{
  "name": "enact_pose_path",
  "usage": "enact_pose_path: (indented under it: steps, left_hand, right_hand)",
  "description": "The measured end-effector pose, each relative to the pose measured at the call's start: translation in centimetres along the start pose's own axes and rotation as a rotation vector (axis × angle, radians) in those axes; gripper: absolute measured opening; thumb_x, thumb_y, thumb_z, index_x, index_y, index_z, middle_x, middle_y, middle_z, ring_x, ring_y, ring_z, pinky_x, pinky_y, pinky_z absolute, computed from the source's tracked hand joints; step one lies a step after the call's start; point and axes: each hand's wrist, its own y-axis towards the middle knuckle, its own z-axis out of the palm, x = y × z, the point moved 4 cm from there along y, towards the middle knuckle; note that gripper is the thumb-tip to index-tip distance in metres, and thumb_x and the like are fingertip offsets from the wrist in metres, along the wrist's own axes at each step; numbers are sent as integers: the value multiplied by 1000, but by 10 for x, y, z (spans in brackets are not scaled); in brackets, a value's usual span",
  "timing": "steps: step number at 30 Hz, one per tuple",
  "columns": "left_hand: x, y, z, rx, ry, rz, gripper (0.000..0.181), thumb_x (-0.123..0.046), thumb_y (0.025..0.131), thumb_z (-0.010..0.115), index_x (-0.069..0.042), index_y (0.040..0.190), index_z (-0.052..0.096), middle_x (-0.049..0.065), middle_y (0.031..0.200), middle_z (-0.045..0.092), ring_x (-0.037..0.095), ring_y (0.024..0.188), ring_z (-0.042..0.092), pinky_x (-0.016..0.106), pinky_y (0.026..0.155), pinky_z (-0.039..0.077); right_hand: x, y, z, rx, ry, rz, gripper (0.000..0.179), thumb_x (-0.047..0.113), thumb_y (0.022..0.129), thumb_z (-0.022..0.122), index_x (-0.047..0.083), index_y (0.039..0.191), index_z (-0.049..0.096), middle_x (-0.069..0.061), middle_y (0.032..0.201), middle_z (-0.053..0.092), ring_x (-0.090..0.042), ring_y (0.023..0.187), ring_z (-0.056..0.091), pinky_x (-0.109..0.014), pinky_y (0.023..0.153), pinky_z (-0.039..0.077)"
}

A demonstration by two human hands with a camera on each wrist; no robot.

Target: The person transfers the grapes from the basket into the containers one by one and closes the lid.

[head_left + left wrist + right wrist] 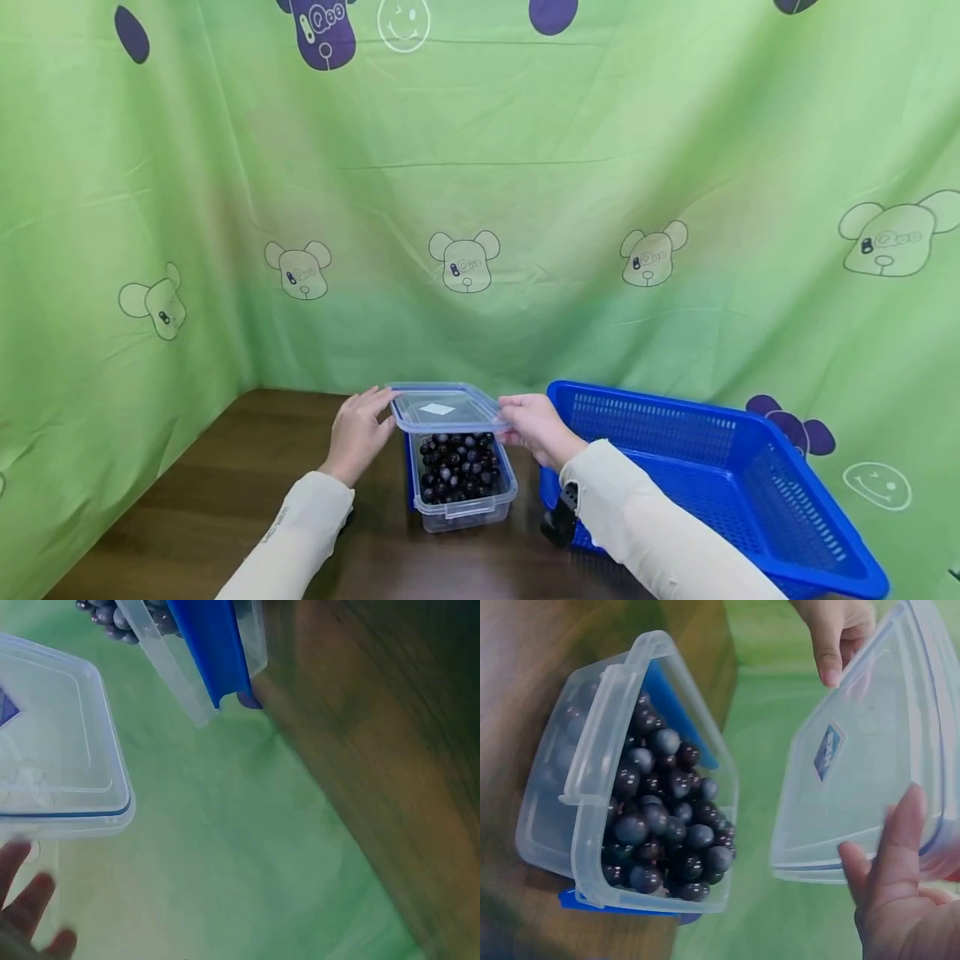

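Observation:
A clear plastic food container [459, 523] sits on the table, filled with shiny dark round grape-like balls [457, 468]. A blue flap [214, 649] hangs down its side. Over the container's far end, its transparent lid [468, 408] is held up and tilted. My right hand [538, 427] grips the lid's right edge, with thumb and finger over it and other fingers underneath in the right wrist view. At the lid's left corner is my left hand [360, 432], its loosely extended fingers right by the rim. Those fingers [28, 900] look spread and blurred in the left wrist view.
A large blue plastic basket [645, 398] stands on the right, close beside my right forearm. The dark wooden table [202, 492] meets a green printed curtain [465, 342] at the back and left. A black device [558, 523] hangs under my right wrist.

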Motion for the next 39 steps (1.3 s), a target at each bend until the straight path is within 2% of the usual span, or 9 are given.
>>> enact_pose_path:
  steps: [3,7,10,12,17,22,31,36,39]
  left_hand:
    - [-1,-2,-3,-115,4,64,30,-8,70,80,0,98,72,15,95,72,34,89,69,57,85,47]
    - [-2,-4,-5,-218,-17,76,43,-38,89,61,3,99,67,17,79,71,27,62,67,56,78,50]
    - [-5,-4,-8,-267,-12,58,45,-40,92,58,3,100,65,16,70,68,27,52,61,50,67,52]
    - [-8,-1,-11,-274,-18,46,33,-28,87,68,2,102,65,16,73,69,28,55,62,47,60,51]
    - [-18,6,-14,-260,-84,10,32,-7,78,77,2,106,64,17,81,70,27,59,65,42,51,50]
    - [-26,11,-13,-208,-172,-72,25,-10,83,74,0,103,64,14,77,70,26,64,69,39,52,52]
    - [-29,10,-9,-136,-249,-288,45,-14,86,73,11,121,60,16,78,71,26,64,68,41,60,54]
    - [-30,9,-4,-63,-249,-362,48,-18,88,70,7,127,58,13,80,71,26,69,69,42,63,54]
    - [-28,7,0,-6,-318,-386,52,-13,85,72,8,129,55,16,86,71,29,76,70,42,67,55]
  right_hand:
    - [3,0,-1,1,80,-20,38,9,94,49,-15,123,53,-10,77,64,-7,55,55,-19,55,51]
    - [3,-1,-2,96,103,-99,48,24,99,41,-8,135,47,-4,83,64,-10,70,57,-22,62,51]
    - [2,0,-2,136,18,-198,47,21,99,43,-8,135,46,-9,94,65,-16,82,58,-27,68,53]
    - [2,2,-2,135,-103,-279,43,16,96,50,-9,131,50,-11,98,65,-19,86,60,-29,68,54]
    - [-3,14,-1,56,-332,-407,49,9,88,66,-7,131,51,-17,99,63,-29,91,65,-38,73,55]
    - [-7,22,-7,-84,-285,-412,48,4,82,72,-7,126,57,-21,105,65,-35,96,64,-43,84,52]
    - [-6,14,-7,-307,-227,-515,44,4,79,76,-4,119,60,-22,94,70,-34,89,68,-42,76,55]
    - [-6,14,-8,-348,-244,-551,42,4,80,75,-5,118,61,-22,91,70,-34,86,68,-43,75,55]
    - [-5,14,-10,-361,-238,-546,41,3,80,74,-5,118,62,-22,90,69,-35,85,68,-43,75,55]
